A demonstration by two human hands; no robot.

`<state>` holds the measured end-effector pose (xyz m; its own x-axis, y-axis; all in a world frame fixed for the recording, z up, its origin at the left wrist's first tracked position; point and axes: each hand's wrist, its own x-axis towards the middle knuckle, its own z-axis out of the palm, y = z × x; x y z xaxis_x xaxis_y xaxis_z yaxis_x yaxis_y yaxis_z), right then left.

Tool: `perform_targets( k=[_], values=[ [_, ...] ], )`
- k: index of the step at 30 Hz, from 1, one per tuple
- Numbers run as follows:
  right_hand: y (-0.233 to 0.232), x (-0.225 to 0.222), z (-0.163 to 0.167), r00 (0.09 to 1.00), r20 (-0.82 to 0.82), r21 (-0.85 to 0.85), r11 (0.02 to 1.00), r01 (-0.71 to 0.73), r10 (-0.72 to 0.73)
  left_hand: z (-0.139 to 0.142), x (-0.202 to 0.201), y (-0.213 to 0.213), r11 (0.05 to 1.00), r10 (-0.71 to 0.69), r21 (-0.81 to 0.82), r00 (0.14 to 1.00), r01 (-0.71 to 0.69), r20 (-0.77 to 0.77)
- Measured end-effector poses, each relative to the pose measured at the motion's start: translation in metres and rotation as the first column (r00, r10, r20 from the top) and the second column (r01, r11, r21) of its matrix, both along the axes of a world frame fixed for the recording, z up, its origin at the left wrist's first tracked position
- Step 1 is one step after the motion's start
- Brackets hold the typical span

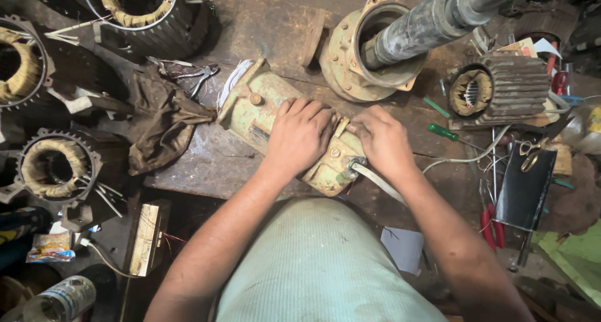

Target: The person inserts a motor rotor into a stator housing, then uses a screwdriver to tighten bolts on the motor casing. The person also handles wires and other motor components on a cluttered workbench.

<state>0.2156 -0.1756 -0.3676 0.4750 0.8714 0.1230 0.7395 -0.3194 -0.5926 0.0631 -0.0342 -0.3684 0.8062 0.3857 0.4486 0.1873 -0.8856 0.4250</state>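
Note:
A worn pale-green motor housing (263, 106) lies on its side on the dark workbench (206, 165), just in front of me. My left hand (300, 134) lies palm-down on top of the housing's middle and grips it. My right hand (383, 140) presses against the housing's right end, fingers curled at a small bracket there. A flat metal strip (377, 180) juts out from under the right hand toward me. White wires (233, 81) stick out of the housing's far left end.
Wound motor stators stand at left (53, 165), top left (141, 9) and right (494, 90). A large flange with a grey shaft (382, 46) lies behind the housing. A brown rag (163, 118), pliers (201, 78), a green screwdriver (444, 132) and scissors (531, 153) lie around.

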Motion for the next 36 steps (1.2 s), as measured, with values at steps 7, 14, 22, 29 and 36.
perform_targets(
  k=[7, 14, 22, 29, 36],
  values=[
    [0.001, 0.002, 0.003, 0.977, -0.214, -0.003, 1.0, -0.007, 0.006, 0.002, -0.001, 0.0, 1.0, -0.004, 0.0, 1.0, 0.004, 0.02],
    [0.003, 0.007, 0.002, 0.957, -0.288, 0.013, 0.999, -0.039, 0.041, 0.003, -0.002, 0.001, 1.0, -0.005, 0.01, 1.0, 0.005, 0.014],
    [0.004, 0.011, -0.001, 0.985, -0.151, 0.006, 0.996, -0.088, 0.088, 0.001, -0.001, 0.001, 1.0, -0.004, 0.005, 1.0, 0.004, 0.013],
    [0.002, 0.009, 0.001, 0.996, -0.022, -0.023, 0.996, -0.089, 0.089, 0.0, -0.001, 0.0, 1.0, -0.001, -0.009, 1.0, 0.001, -0.002],
    [0.002, 0.009, 0.0, 0.997, -0.007, -0.049, 0.996, -0.075, 0.075, -0.001, -0.001, 0.0, 1.0, 0.002, -0.007, 1.0, -0.002, 0.001]
  ],
)
